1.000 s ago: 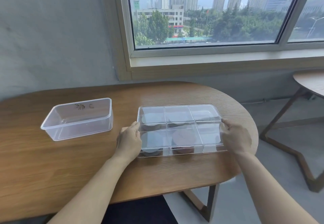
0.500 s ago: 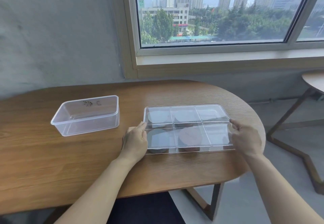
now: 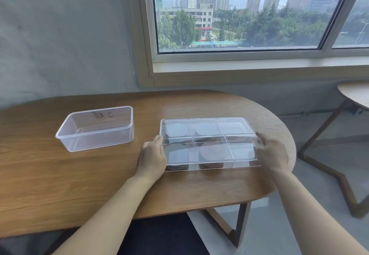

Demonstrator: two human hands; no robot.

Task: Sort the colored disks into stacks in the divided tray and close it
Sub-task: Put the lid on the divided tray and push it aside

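Observation:
A clear divided tray [image 3: 208,168] with its clear lid on lies on the wooden table [image 3: 60,179], right of centre. Stacks of disks show dimly through the lid: a dark stack [image 3: 176,155] at front left, a reddish-brown stack [image 3: 212,153] at front middle, pale ones in the back compartments. My left hand [image 3: 152,158] grips the tray's left end, thumb on the lid. My right hand [image 3: 272,152] holds the right end the same way.
A clear rectangular tub [image 3: 95,129] with nothing in it, marked with black writing, stands to the left of the tray. The table's rounded right edge is close to my right hand. A second wooden table [image 3: 355,95] stands at the far right, under the window.
The view has shifted slightly, so everything sits a little more to the right. Both hands stay at the tray's ends, and the tray has not visibly moved on the table.

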